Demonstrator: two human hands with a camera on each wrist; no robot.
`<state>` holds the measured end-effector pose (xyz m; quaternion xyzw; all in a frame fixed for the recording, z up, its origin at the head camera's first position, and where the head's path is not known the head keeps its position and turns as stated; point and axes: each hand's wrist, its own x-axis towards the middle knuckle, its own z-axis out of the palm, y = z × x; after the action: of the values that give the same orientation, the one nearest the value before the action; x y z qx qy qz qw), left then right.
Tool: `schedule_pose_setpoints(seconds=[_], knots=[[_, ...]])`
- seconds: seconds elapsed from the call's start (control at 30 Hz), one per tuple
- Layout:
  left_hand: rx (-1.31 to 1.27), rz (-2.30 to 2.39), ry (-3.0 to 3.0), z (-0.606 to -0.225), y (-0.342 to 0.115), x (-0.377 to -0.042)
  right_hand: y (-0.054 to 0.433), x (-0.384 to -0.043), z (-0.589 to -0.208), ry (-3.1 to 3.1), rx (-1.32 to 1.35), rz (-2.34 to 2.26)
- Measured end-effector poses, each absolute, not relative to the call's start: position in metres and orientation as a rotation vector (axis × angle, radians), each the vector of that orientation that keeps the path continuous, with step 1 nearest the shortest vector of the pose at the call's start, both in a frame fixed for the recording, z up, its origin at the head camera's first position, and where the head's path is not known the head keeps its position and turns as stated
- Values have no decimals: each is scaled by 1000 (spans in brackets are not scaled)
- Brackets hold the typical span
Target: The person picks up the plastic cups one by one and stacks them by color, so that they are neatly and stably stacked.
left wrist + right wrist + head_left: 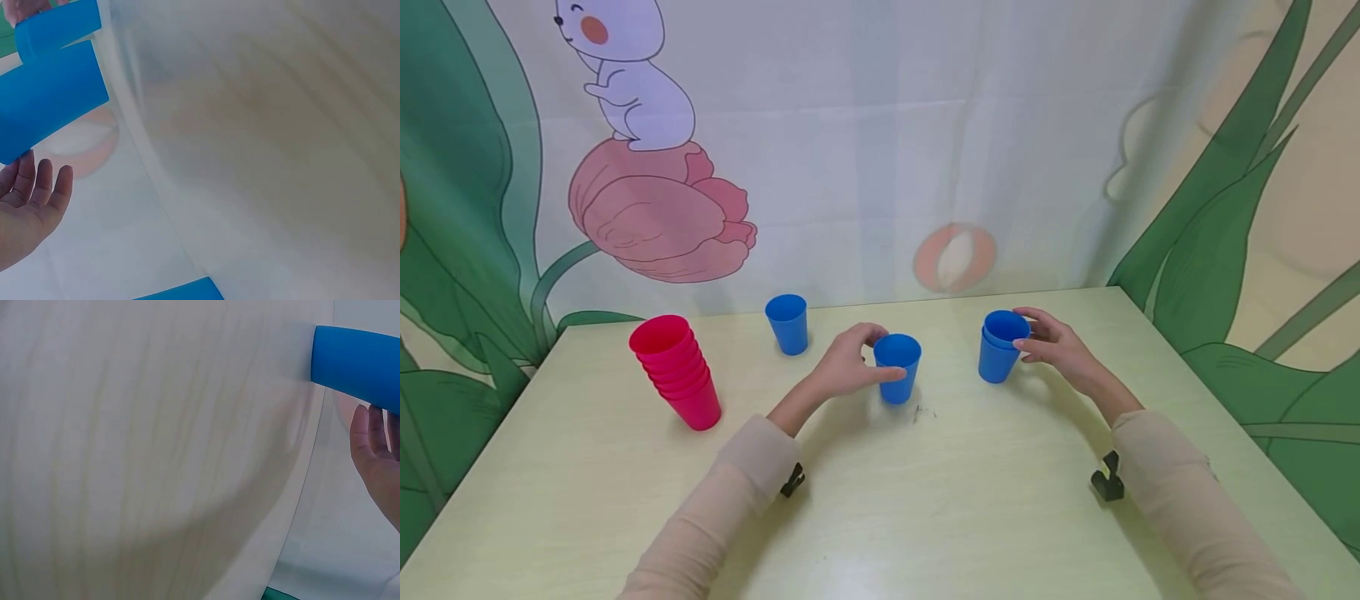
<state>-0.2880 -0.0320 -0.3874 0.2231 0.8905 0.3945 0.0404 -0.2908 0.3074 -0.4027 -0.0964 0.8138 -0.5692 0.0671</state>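
Near the middle of the table, a blue cup (896, 385) stands upright with my left hand (847, 363) around its left side. The thumb crosses the front and the fingers curve behind; the left wrist view shows fingertips against the cup (53, 100). To the right, my right hand (1060, 350) holds a stack of two nested blue cups (996, 363) from its right side. That thumb is at the front and the fingers are near the rim. In the right wrist view, fingers touch the blue wall of the stack (356, 362).
A leaning-looking stack of several nested red cups (696, 404) stands on the left of the pale table (880, 517). Another blue cup (788, 329) stands alone near the back edge. Behind the table hangs a printed curtain (820, 167).
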Motion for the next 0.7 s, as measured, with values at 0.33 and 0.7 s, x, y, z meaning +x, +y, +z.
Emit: schedule_pose_setpoints(seconds=[0.33,0.7], knots=[[702,1320,2736,-377,-26,-287,307,-292,-404,2462,-277,-1698],[706,1474,2723,-366,-15,-292,306,-289,-402,2458,-268,-1700]])
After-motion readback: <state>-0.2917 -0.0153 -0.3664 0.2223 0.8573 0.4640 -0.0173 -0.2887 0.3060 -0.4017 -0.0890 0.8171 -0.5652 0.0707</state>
